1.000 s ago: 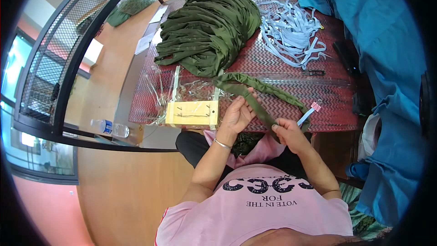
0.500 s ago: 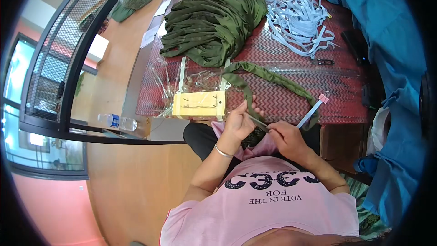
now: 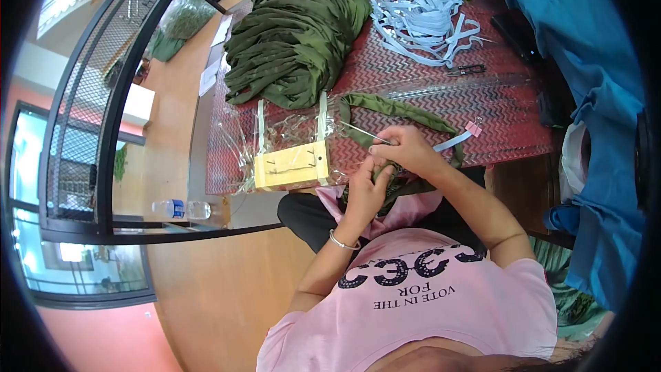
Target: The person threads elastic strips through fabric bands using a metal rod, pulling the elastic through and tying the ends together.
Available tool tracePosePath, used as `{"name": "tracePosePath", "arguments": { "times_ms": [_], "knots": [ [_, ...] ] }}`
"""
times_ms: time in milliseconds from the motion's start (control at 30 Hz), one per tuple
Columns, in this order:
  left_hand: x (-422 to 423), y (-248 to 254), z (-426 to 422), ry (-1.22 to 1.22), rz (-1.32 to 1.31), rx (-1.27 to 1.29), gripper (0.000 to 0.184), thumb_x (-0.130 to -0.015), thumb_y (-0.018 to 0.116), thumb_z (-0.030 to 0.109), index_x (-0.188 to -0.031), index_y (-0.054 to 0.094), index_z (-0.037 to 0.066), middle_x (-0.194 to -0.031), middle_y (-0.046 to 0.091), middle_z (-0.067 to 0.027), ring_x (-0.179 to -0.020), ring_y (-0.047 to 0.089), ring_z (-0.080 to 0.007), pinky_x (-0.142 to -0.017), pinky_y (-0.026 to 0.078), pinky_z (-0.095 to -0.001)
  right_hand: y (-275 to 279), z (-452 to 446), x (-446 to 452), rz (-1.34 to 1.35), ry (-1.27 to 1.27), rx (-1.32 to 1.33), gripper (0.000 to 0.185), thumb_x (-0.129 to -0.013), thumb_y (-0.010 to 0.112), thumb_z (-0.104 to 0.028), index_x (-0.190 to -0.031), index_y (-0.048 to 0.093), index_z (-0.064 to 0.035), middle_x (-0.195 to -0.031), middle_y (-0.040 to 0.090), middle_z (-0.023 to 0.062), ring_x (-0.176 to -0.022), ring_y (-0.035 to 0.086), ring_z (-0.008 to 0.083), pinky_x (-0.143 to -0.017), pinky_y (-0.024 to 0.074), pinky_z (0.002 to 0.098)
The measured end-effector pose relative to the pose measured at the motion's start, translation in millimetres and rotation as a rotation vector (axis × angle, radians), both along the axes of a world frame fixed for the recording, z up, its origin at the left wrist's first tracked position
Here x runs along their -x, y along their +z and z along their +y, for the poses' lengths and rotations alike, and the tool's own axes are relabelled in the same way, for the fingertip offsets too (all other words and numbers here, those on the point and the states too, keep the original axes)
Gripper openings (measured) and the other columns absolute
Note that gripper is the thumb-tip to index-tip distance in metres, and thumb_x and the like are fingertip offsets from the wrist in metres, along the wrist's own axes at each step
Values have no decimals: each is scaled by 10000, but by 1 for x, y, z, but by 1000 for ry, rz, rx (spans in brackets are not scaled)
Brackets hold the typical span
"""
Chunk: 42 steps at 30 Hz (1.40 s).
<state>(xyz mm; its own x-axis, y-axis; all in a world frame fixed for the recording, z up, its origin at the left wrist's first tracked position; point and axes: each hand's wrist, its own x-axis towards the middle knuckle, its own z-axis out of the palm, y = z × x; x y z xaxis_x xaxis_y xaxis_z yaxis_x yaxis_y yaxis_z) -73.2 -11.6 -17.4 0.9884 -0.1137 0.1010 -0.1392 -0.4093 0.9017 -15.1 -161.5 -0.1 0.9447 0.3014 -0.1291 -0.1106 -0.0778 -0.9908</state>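
My right hand (image 3: 411, 149) pinches a thin metal rod (image 3: 363, 132), which points up and left over the table. Just below it, my left hand (image 3: 365, 191) has its fingers closed on a green fabric strip (image 3: 384, 178), partly hidden by the fingers. The strip's long narrow part (image 3: 406, 111) loops across the table toward the right. There a pink clip (image 3: 474, 128) grips a light-blue elastic band (image 3: 451, 142) that runs back behind my right hand. Left of my hands lies a yellow block (image 3: 290, 165) with metal pins, fixed by tape strips (image 3: 322, 117).
A big heap of green fabric strips (image 3: 296, 38) and a tangle of light-blue elastic (image 3: 421, 21) lie at the table's back. A black clip-like tool (image 3: 468, 69) is near a dark case (image 3: 515, 36). Blue cloth (image 3: 578, 62) hangs at right. Plastic bottles (image 3: 180, 209) lie at left.
My right hand has moved up and left, above my left hand, and the metal rod now sticks out clear of the fabric. My left hand is slightly lower. The whole view has shifted.
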Motion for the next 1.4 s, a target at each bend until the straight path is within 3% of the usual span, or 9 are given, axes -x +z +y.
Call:
{"name": "tracePosePath", "arguments": {
  "times_ms": [167,433,600,900,967,1167,1300,1333,1400],
  "knots": [
    [6,-3,10,115,-304,-325,228,-720,602,-55,-912,508,22,-807,526,-153,-681,513,-314,-599,422,-350,-10,-2,-31,-45,-120,-214,140,-828,630,-133,-829,638,6,-745,598,-11,-674,501,27,-593,400,199],
    [6,18,-2,-60,-364,-398,312,-697,529,-117,-964,526,44,-960,563,-169,-867,572,-373,-704,476,-383,-9,12,-30,-166,209,259,365,-764,667,-310,-664,598,35,-558,525,84,-531,516,146,-512,407,333],
    [7,9,8,146,-302,-366,560,-735,504,-149,-1261,418,22,-1074,603,-183,-874,625,-301,-713,498,-349,23,-28,-54,235,70,-624,77,-857,580,-135,-898,571,-71,-563,395,-68,-418,323,36,-370,247,212],
    [-19,25,3,-370,928,1273,403,-978,416,296,-1301,403,56,-1103,600,-127,-1019,587,-263,-878,472,-375,9,-54,-60,331,166,-1024,94,-896,540,-73,-976,537,-123,-598,347,-100,-412,262,8,-358,196,170],
    [-29,18,-7,-425,970,1323,366,-953,478,274,-1248,450,60,-1022,589,-86,-948,582,-214,-849,479,-379,20,-57,-62,339,125,-1029,93,-897,536,-69,-971,537,-125,-599,352,-99,-407,261,10,-358,197,170],
    [-33,11,-22,-407,842,1251,202,-929,533,194,-1092,514,75,-883,572,-30,-800,568,-157,-721,493,-299,37,-81,-67,236,19,-764,76,-899,538,-79,-960,547,-124,-579,334,-103,-441,277,-11,-369,190,161],
    [-37,12,-21,-325,858,1200,165,-919,554,169,-1057,518,86,-853,569,-10,-749,565,-129,-643,479,-252,26,-91,-69,-585,-382,324,260,-901,490,-86,-1118,567,35,-847,640,88,-724,606,164,-651,478,268],
    [-37,14,-20,-301,874,1206,164,-916,560,164,-1055,519,87,-846,569,-5,-733,562,-121,-629,475,-245,29,-91,-64,-781,-466,325,271,-861,490,-66,-1102,577,23,-902,645,221,-745,633,343,-696,474,386],
    [-36,11,-18,-243,800,1107,142,-911,566,144,-1035,522,90,-834,574,0,-713,557,-110,-619,469,-239,61,-93,-32,-688,-490,396,278,-848,493,-54,-1104,591,-12,-875,635,223,-710,633,316,-657,468,376]
  ]
}}
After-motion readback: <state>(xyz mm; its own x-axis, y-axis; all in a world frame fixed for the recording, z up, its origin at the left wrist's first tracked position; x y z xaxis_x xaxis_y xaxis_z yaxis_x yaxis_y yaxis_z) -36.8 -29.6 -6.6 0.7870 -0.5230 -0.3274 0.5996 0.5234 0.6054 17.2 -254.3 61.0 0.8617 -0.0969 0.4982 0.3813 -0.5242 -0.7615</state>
